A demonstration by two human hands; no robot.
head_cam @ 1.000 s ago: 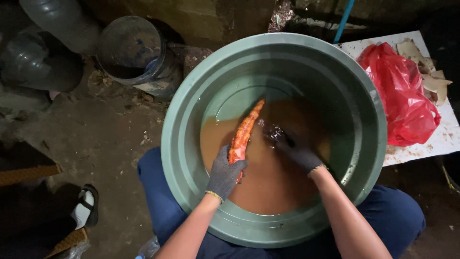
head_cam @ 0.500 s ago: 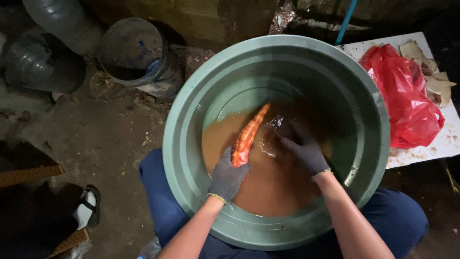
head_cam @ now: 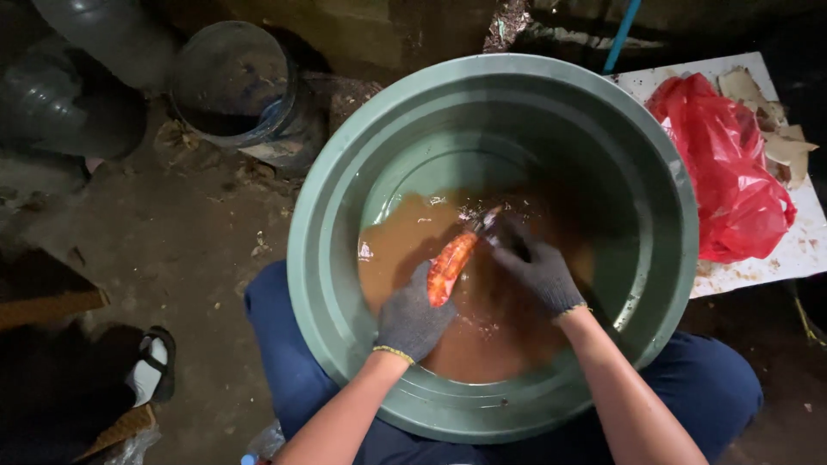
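Note:
A big green plastic basin sits between my knees, holding muddy brown water. My left hand, in a dark grey glove, grips the lower end of an orange carrot that slants up out of the water. My right hand, also gloved, rests against the carrot's upper tip, holding a small dark tool there; what kind of tool is unclear.
A red plastic bag lies on a white board at the right, with brown scraps behind it. A dark bucket and dark containers stand at the upper left on the dirt floor. A sandalled foot shows lower left.
The carrot has sunk lower and shows less of its length above the water. My right hand has moved closer to its tip.

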